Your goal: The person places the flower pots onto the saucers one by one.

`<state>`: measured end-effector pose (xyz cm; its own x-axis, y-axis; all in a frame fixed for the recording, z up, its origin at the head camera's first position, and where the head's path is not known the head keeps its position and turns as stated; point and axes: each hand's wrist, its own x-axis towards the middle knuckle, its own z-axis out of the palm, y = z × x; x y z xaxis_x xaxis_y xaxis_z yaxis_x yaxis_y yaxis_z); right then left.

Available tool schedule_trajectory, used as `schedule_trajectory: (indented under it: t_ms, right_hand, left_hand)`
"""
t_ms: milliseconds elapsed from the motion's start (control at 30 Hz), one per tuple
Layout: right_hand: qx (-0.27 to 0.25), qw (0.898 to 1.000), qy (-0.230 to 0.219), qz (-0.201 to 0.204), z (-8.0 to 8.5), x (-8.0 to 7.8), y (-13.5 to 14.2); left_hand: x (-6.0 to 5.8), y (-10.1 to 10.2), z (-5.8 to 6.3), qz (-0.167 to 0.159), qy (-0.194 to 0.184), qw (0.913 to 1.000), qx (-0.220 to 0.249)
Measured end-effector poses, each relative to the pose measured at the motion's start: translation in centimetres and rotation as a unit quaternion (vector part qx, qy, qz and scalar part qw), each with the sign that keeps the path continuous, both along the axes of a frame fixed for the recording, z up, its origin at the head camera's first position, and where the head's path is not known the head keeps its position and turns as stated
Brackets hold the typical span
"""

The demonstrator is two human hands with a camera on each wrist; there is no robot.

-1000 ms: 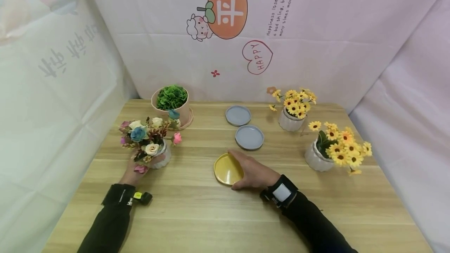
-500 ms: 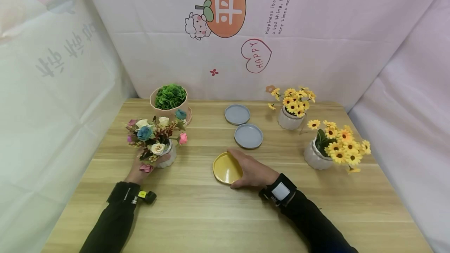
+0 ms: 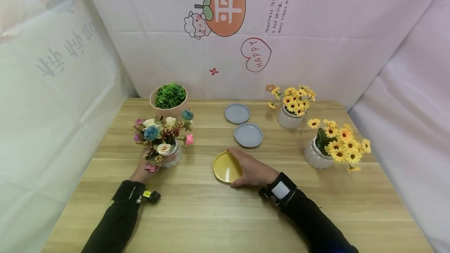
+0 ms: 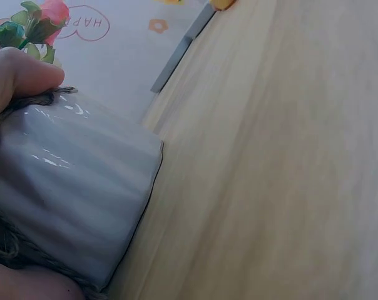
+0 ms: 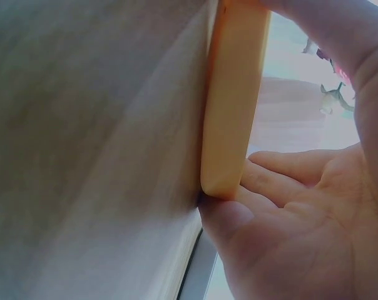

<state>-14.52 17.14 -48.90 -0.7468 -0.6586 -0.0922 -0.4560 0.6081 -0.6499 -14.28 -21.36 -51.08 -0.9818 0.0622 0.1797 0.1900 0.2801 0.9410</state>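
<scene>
My left hand (image 3: 141,170) grips a white ribbed flowerpot (image 3: 174,157) with twine at its rim and artificial roses in cream, blue and pink. In the left wrist view a thumb and finger clasp the pot (image 4: 70,181) from two sides. Its base is at or very near the tabletop; contact is hard to tell. Nearer the middle, my right hand (image 3: 256,171) holds the rim of a yellow saucer (image 3: 225,168) between thumb and fingers. The saucer's side (image 5: 236,94) lies against the table in the right wrist view.
Two grey saucers (image 3: 237,113) (image 3: 248,136) lie behind the yellow one. At the back left stands a pink pot (image 3: 175,111) with a green plant, partly behind the roses. Two white pots (image 3: 290,120) (image 3: 317,155) of yellow daisies stand at right. Cloth walls enclose the table.
My left hand has moved to the right with the pot of roses, which now covers more of the pink pot. The right hand and yellow saucer have stayed in place.
</scene>
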Motion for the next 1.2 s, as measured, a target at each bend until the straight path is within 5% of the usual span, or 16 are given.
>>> schedule_trajectory:
  t_ms: [1200]
  right_hand:
    - [0.002, 1.000, -0.008, 0.001, -0.5, -0.2, 0.2]
  left_hand:
    - [0.1, 6.3, 0.2, -0.095, -0.037, 0.9942, 0.036]
